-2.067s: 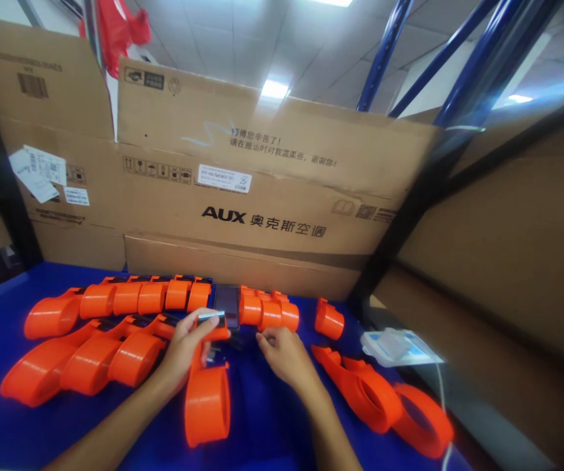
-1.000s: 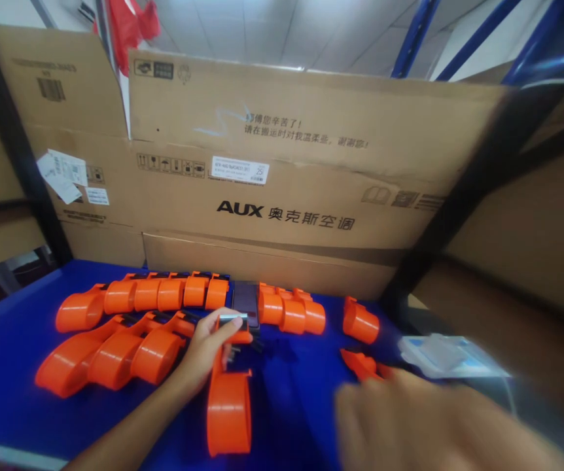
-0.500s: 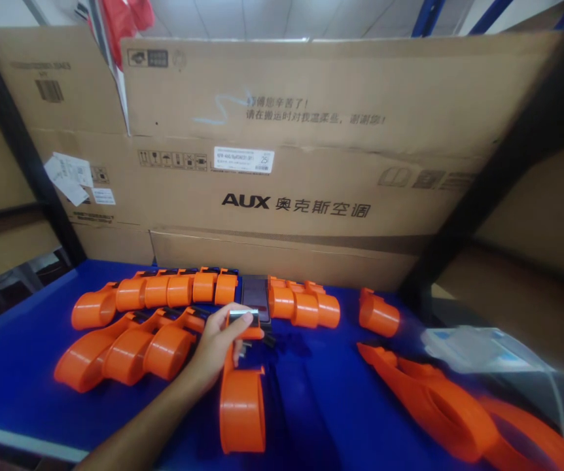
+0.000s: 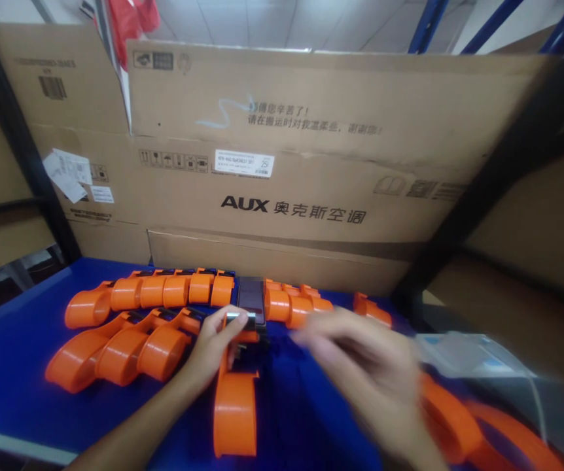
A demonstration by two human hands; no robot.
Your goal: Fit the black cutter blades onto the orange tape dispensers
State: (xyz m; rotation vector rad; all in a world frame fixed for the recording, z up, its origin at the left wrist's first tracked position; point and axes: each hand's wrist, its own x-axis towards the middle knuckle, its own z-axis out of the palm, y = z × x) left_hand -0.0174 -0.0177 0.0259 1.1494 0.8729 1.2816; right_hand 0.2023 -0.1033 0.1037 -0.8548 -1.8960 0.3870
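In my left hand (image 4: 218, 337) is an orange tape dispenser (image 4: 235, 415), gripped near its serrated metal and black cutting end. The wide orange ring of this dispenser hangs down toward me over the blue table. Reaching in from the right, my right hand (image 4: 365, 373) is smeared by motion, its fingers bent and pointing left. Whether it holds anything cannot be made out. Beyond my left hand lies a dark phone-like slab (image 4: 252, 301). Dark small parts (image 4: 257, 343) beside the held end are partly hidden and unclear.
Several orange dispensers (image 4: 152, 291) line the back left, with more (image 4: 120, 356) in front and others (image 4: 292, 306) at back right. Larger orange pieces (image 4: 451, 415) and a clear plastic packet (image 4: 458, 353) lie right. A cardboard wall (image 4: 311, 176) stands behind the blue table (image 4: 12, 356).
My right hand has come into view from the lower right, over the table. My left hand keeps its grip on the tape dispenser; the view has shifted slightly.
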